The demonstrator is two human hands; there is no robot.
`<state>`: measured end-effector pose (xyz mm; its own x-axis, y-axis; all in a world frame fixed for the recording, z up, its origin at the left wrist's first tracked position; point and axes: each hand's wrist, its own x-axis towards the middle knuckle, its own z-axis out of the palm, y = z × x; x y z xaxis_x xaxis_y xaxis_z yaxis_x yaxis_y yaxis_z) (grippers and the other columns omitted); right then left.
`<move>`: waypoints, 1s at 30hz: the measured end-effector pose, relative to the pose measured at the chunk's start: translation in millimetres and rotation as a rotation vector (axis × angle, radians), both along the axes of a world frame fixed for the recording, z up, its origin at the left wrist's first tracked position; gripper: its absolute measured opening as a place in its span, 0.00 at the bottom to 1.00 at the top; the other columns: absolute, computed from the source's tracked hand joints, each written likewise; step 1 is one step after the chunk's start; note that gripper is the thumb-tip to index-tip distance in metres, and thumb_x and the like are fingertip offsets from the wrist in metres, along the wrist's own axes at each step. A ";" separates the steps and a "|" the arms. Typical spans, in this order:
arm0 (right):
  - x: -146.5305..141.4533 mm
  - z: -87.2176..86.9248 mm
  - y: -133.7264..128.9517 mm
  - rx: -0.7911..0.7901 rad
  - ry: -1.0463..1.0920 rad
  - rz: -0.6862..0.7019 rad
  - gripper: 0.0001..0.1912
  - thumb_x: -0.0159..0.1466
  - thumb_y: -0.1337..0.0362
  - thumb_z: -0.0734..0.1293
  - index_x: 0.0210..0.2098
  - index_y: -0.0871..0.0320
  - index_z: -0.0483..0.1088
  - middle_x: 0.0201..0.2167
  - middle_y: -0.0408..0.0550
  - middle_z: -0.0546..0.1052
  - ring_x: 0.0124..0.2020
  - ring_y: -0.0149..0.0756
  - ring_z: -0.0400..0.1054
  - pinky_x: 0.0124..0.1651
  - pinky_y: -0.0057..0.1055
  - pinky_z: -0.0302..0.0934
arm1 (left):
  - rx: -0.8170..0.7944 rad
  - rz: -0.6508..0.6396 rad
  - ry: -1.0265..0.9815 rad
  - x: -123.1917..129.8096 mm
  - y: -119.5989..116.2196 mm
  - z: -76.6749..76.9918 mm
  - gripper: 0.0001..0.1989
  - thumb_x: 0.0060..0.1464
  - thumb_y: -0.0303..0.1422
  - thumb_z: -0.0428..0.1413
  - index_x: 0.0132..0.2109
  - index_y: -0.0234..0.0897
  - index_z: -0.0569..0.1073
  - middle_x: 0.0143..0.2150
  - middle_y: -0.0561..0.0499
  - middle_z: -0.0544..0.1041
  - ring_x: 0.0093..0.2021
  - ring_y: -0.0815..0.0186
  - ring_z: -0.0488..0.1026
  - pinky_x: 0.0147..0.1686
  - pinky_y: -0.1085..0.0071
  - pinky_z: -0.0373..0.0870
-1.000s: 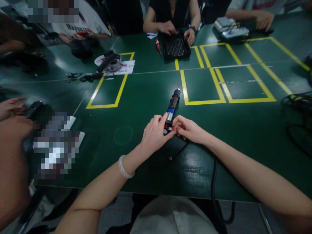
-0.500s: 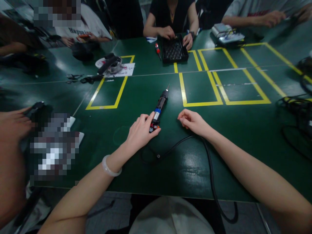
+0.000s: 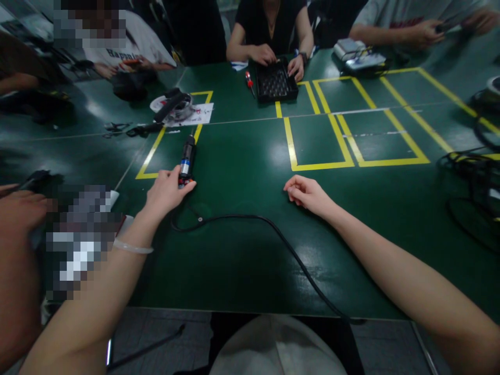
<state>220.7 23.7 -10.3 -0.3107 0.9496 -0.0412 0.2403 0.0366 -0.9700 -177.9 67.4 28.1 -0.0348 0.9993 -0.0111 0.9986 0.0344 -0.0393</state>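
Green tabletop (image 3: 242, 271) is stretching out in front of you, with yellow tape (image 3: 322, 166) marking outlines across it. On the far side, a co-worker (image 3: 267, 34) in a dark top is keeping both hands at a black tray (image 3: 275, 98), and a red-handled screwdriver (image 3: 249, 82) is lying just beside that, to its left. Over to your right, a tangle of black cables (image 3: 466, 162) is sitting near the edge of view.

Your left hand (image 3: 164, 190) is gripping the near end of an electric screwdriver (image 3: 187, 154), fingers wrapping its left side and thumb closing in from the right. You are holding it left of your middle, its tip pointing away from you, its body covering part of the yellow tape. You cannot tell whether it is touching the tabletop. A pale bracelet (image 3: 133, 248) is circling your left wrist.

Below that hand, a black cord (image 3: 250, 216) is looping, then running right to the table's near edge.

Your right hand (image 3: 307, 193) is lying well apart from the electric screwdriver, its fingers curling toward the thumb; whether they are pressing fully together, you cannot tell.
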 end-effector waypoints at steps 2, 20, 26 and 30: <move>-0.2 -0.8 0.0 0.005 0.001 0.002 0.06 0.63 0.64 0.62 0.37 0.60 0.67 0.21 0.39 0.69 0.18 0.24 0.59 0.20 0.22 0.51 | 0.004 0.033 0.010 -20.7 10.9 -0.5 0.38 0.62 0.57 0.44 0.67 0.34 0.59 0.56 0.34 0.65 0.52 0.45 0.69 0.47 0.50 0.69; -1.0 -5.7 0.4 0.002 0.003 0.012 0.06 0.64 0.64 0.63 0.38 0.60 0.67 0.23 0.40 0.70 0.20 0.26 0.62 0.21 0.23 0.54 | 0.049 0.231 0.025 -83.7 45.3 -5.7 0.50 0.59 0.65 0.31 0.66 0.21 0.51 0.61 0.34 0.59 0.58 0.46 0.60 0.52 0.52 0.60; -3.2 -2.7 -1.1 -0.019 0.012 -0.005 0.06 0.63 0.63 0.63 0.37 0.60 0.67 0.22 0.40 0.70 0.20 0.26 0.62 0.21 0.23 0.54 | 0.130 0.261 -0.002 -76.3 39.2 -11.8 0.47 0.60 0.63 0.34 0.65 0.21 0.52 0.61 0.36 0.59 0.58 0.48 0.60 0.52 0.54 0.62; -4.1 -1.7 -1.4 -0.023 0.007 -0.010 0.06 0.63 0.63 0.63 0.37 0.60 0.67 0.22 0.41 0.70 0.20 0.26 0.62 0.20 0.22 0.54 | 0.149 0.315 -0.002 -71.9 42.4 -10.7 0.37 0.67 0.53 0.31 0.63 0.21 0.58 0.58 0.37 0.62 0.55 0.51 0.64 0.50 0.55 0.63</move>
<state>216.6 22.3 -11.9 -0.3014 0.9515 -0.0609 0.2340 0.0119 -0.9722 -249.8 109.8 17.4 -0.3423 0.9300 0.1338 0.9380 0.3465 -0.0085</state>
